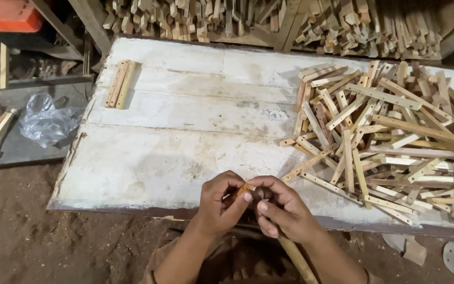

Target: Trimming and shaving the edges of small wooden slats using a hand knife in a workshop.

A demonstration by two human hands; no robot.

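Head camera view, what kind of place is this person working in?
Most likely a small woodworking workshop. A heap of drilled wooden slats covers the right of a worn white board table, more cut sticks are stacked behind it, and the floor looks covered in sawdust.

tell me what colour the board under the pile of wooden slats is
White, worn and stained, with darker patches showing through; the board shows best in the head view.
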